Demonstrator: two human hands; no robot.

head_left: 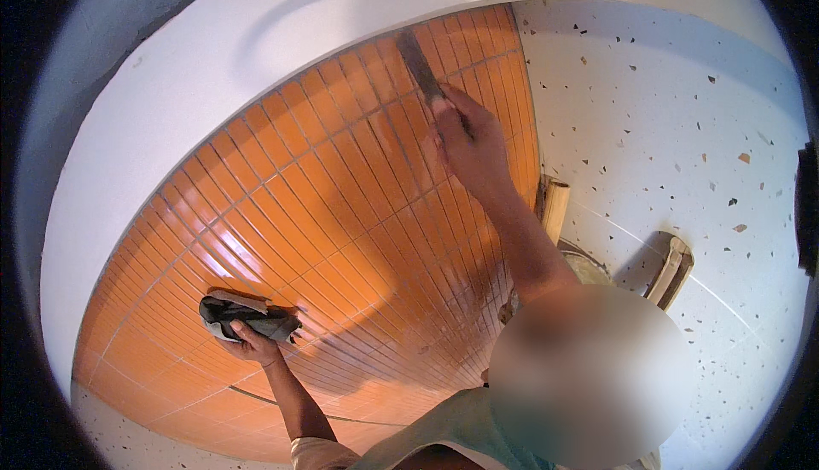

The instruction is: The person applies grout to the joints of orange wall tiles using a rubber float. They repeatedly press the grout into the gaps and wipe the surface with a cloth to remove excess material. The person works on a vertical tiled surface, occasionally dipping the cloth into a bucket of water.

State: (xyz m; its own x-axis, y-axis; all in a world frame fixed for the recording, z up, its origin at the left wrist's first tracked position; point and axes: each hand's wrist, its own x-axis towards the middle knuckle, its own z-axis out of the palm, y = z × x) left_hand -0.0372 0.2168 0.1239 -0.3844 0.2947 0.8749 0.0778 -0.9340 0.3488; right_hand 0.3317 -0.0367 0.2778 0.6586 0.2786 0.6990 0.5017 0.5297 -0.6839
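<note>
My right hand (465, 137) grips a long, narrow, dark flat tool (416, 62), its far end against the upper part of a wall of slim orange tiles (324, 205) with thin grout lines. My left hand (247, 342) is lower down on the left, closed around a bunched dark grey cloth (260, 321) with a lighter, flat edge along its top, held on or close to the tiles. I cannot tell whether anything else is inside the cloth.
A white speckled panel (648, 129) adjoins the tiles at the right, a white plain band (213, 35) curves above. Pale wooden pieces (554, 210) and a narrow beige object (670, 269) stand at the right. A large blurred patch hides the lower right.
</note>
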